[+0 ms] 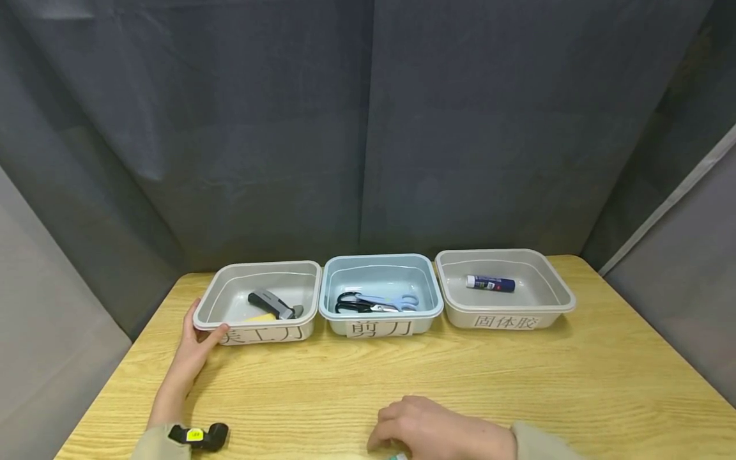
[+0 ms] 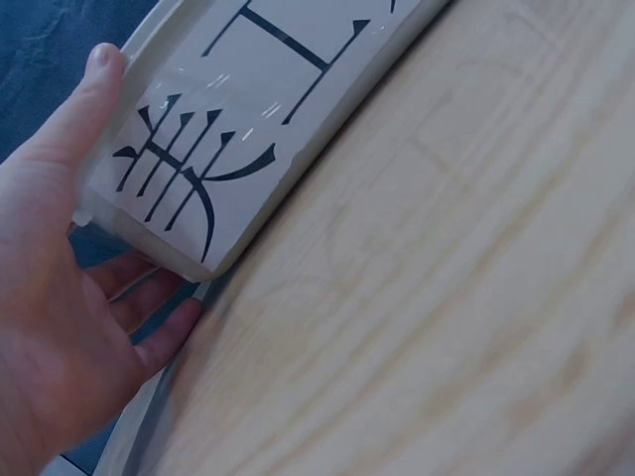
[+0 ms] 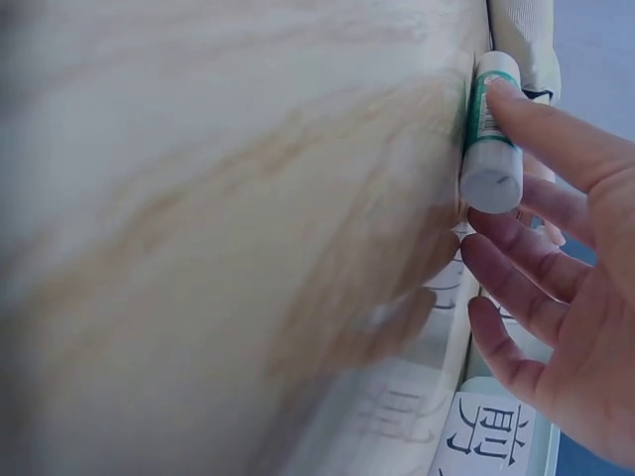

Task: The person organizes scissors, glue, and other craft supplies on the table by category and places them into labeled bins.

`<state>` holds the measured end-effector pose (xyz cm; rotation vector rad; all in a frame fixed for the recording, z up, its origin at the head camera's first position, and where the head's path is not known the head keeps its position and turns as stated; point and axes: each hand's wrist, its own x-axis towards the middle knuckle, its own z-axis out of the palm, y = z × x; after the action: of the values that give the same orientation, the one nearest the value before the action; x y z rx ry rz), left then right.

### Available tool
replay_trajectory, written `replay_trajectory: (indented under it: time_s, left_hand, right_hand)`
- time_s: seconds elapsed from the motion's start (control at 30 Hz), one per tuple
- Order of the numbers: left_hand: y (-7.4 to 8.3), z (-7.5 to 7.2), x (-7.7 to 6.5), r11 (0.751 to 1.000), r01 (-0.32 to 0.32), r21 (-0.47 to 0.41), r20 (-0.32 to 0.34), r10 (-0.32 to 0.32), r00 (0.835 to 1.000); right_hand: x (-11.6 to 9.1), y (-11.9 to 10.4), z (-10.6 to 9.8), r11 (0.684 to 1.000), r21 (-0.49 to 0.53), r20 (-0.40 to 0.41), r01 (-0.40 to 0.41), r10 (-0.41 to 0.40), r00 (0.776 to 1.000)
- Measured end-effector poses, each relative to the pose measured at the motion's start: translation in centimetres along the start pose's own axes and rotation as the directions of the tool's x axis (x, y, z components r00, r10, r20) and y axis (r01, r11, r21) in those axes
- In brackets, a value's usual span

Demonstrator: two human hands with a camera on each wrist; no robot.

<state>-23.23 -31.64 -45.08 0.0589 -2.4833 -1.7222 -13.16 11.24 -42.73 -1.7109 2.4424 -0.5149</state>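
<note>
My left hand (image 1: 194,350) holds the front left corner of the left grey bin (image 1: 232,292), thumb on the front rim and fingers round the side. In the left wrist view, the fingertips reach beneath the rim by the bin's labelled front (image 2: 198,149). A grey and black utility knife (image 1: 269,301) and a yellow item (image 1: 262,317) lie inside that bin. Close to the near table edge, my right hand (image 1: 431,429) pinches a white and green glue stick (image 3: 493,139). Its thumb presses on the label, the other fingers bend below; the head view shows only a sliver of the stick.
Beside the left bin stands a blue bin (image 1: 379,271) with light blue scissors (image 1: 388,299) and black-handled scissors (image 1: 353,307). Another grey bin (image 1: 529,297), at the right, contains a dark blue glue stick (image 1: 490,283). Dark curtains (image 1: 368,128) close off the wooden table's (image 1: 299,383) back.
</note>
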Motion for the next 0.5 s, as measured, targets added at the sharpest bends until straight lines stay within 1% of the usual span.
replay_trajectory:
  time_s: [0.03, 0.17, 0.27, 0.37, 0.5]
  left_hand:
    - [0.01, 0.01, 0.00, 1.000, 0.000, -0.001, -0.001, 0.000, 1.000]
    - [0.07, 0.03, -0.01, 1.000, -0.001, 0.001, -0.002, 0.001, 1.000]
    - [0.09, 0.02, -0.04, 1.000, 0.002, 0.003, 0.001, -0.002, 1.000]
    - [0.07, 0.00, -0.06, 1.000, 0.000, 0.002, 0.001, 0.000, 1.000]
    - [0.05, 0.00, -0.05, 1.000, -0.007, -0.002, -0.001, 0.007, 1.000]
  right_hand:
    - [0.05, -0.03, 0.03, 1.000, -0.008, -0.006, 0.010, -0.010, 1.000]
    - [0.09, -0.11, 0.07, 0.999, 0.022, 0.008, 0.025, -0.025, 1.000]
    - [0.06, -0.18, 0.06, 0.997, 0.078, 0.034, 0.022, -0.025, 0.999]
    - [0.07, -0.25, 0.09, 0.994, 0.109, 0.046, 0.024, -0.029, 0.999]
    - [0.04, -0.22, 0.19, 0.993, 0.100, 0.029, 0.055, -0.058, 0.998]
